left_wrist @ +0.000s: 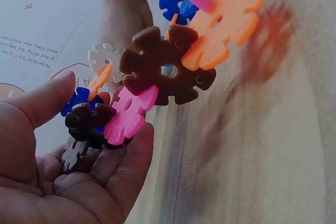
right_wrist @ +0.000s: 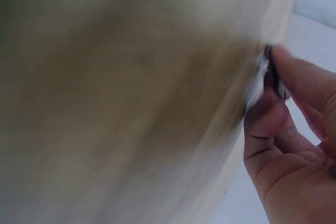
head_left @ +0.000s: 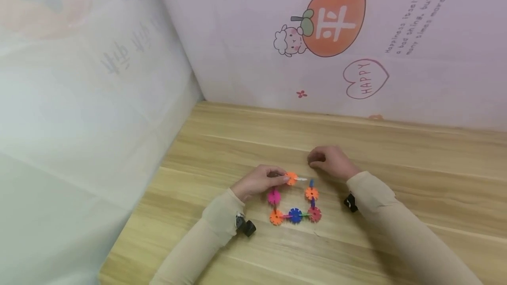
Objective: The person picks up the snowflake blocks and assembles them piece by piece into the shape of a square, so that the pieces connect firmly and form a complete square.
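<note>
My left hand holds one end of a chain of notched plastic discs, by an orange disc in the head view. The left wrist view shows its thumb against a blue disc, fingers curled beside a brown disc. A pink disc and a larger-looking brown disc follow. The chain bends round a nearly closed square; a white disc points toward the other end, a blue disc. Beyond that, my right hand pinches a thin dark piece, edge-on and blurred.
The chain's near side, with a dark blue disc and a red disc, lies over the wooden table. A printed cloth hangs behind, and a pale cloth covers the left side.
</note>
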A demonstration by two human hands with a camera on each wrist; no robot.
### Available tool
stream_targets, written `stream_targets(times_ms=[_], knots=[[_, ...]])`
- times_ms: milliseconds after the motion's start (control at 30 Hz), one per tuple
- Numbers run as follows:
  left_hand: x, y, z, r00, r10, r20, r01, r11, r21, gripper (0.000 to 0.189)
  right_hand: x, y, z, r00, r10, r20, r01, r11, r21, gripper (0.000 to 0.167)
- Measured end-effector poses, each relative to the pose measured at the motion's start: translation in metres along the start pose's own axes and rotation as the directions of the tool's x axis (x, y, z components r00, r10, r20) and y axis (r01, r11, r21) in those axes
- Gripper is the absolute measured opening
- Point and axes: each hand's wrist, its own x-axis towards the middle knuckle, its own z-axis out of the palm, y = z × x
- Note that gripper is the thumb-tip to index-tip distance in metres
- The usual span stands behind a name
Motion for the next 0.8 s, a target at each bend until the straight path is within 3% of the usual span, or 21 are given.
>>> stream_targets(times_ms=[167, 233, 433, 633, 800], knots=[[0.000, 0.000, 0.002, 1.000, -0.008, -0.005, 0.008, 1.000, -0.017, 0.024, -0.023, 0.001, -0.006, 1.000, 0.023, -0.013, -0.022, 0.998, 0.067, 0.019], [0.000, 0.000, 0.002, 1.000, -0.012, -0.005, 0.012, 0.999, -0.035, 0.025, -0.034, -0.003, -0.010, 0.998, 0.067, -0.007, -0.065, 0.987, 0.149, 0.023], [0.000, 0.003, 0.003, 1.000, -0.005, 0.009, 0.006, 0.996, -0.085, 0.025, -0.063, -0.019, -0.012, 0.971, 0.235, 0.052, -0.236, 0.889, 0.392, 0.029], [0.003, 0.005, 0.007, 1.000, 0.001, 0.024, 0.001, 0.998, -0.068, 0.024, -0.078, -0.031, -0.006, 0.966, 0.249, 0.072, -0.246, 0.795, 0.555, 0.032], [0.005, 0.006, 0.012, 0.999, 0.020, 0.047, -0.018, 0.998, -0.057, 0.024, -0.082, -0.035, -0.005, 0.965, 0.260, 0.047, -0.239, 0.782, 0.576, 0.031]])
